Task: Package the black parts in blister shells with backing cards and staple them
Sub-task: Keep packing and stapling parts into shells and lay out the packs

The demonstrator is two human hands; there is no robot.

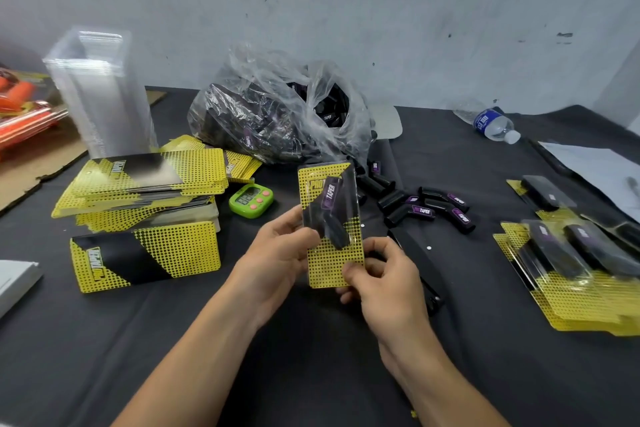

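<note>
Yellow dotted backing card (334, 263): one, held upright in your two hands at centre, above the black cloth (104, 340). One black part (332, 215) with a purple label sits on it under one clear shell (349, 191). Your left hand (277, 253) grips the card's left edge, thumb on the front, fingers behind. Your right hand (384, 284) pinches the lower right corner, thumb on the front.

Stapler (417, 260): one, black, lying flat on the cloth just right of your right hand, which partly hides it.

Loose black parts (420, 212): about seven, scattered just beyond the stapler. Some overlap, so the count is rough. More fill one crumpled clear bag (277, 107) at far centre; the number inside cannot be told.

Spare cards: two piles at left, a tall untidy pile (145, 180) and a low pile (145, 256) nearer you, plus a few fanned out behind, by the bag.

Empty shells (100, 90): one tall nested stack, far left, behind the cards.

Finished packs (571, 253): at least four, overlapped in a heap at right; exact count unclear.

Others:
- One green timer (251, 199), between the card piles and your held card.
- One water bottle (495, 125), on its side, far right.
- White paper (595, 166), at the right edge.
- Cardboard (34, 163) and orange packaged goods (20, 104), far left.
- One white box (14, 281), at the near left edge.
</note>
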